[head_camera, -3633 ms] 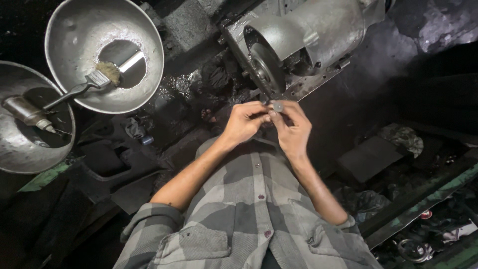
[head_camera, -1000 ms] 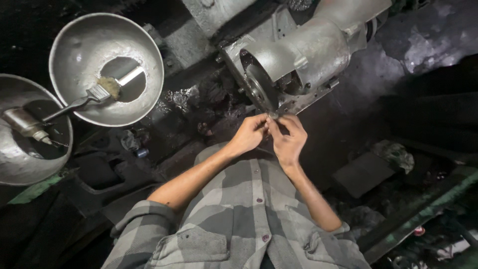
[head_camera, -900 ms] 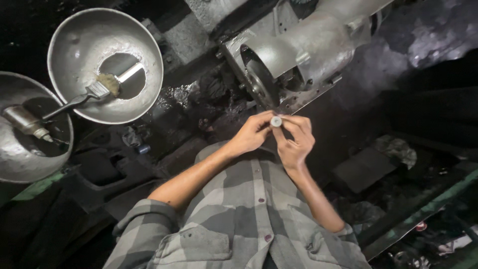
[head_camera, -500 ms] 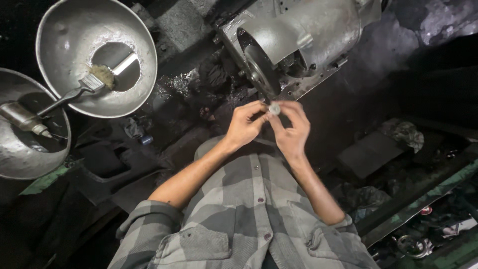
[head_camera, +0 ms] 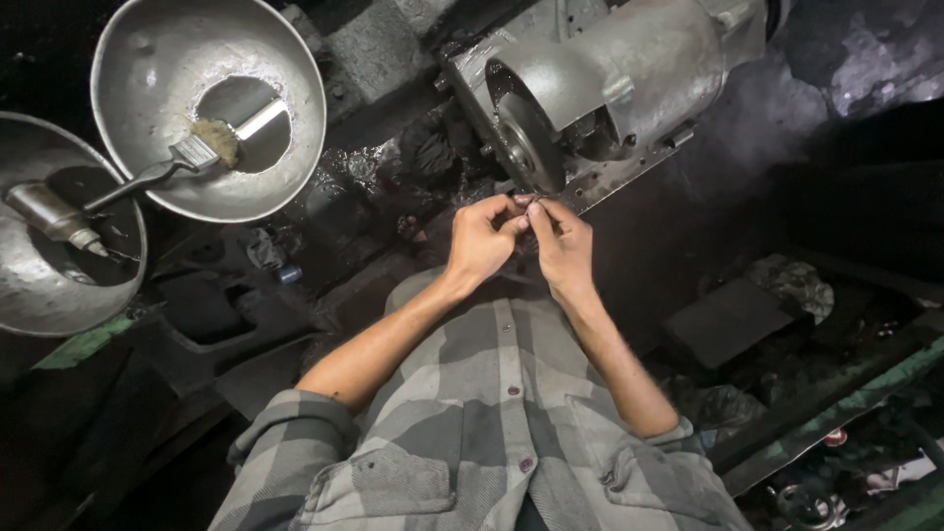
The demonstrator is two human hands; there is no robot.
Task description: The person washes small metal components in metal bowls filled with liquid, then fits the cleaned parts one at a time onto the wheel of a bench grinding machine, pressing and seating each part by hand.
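Small part, barely visible, between left hand and right hand fingertips.

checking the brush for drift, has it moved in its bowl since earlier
No. The brush lies in the bowl as before, bristles at the dark pool's left edge, handle over the lower-left rim. Its shift in the picture matches the bowl's, so the camera moved.

A dull grey cast-metal motor housing with a smooth steel disc sits on an oily black worktop. Two dented, matt metal bowls hold a bristle brush; the shirt is soft checked cloth.
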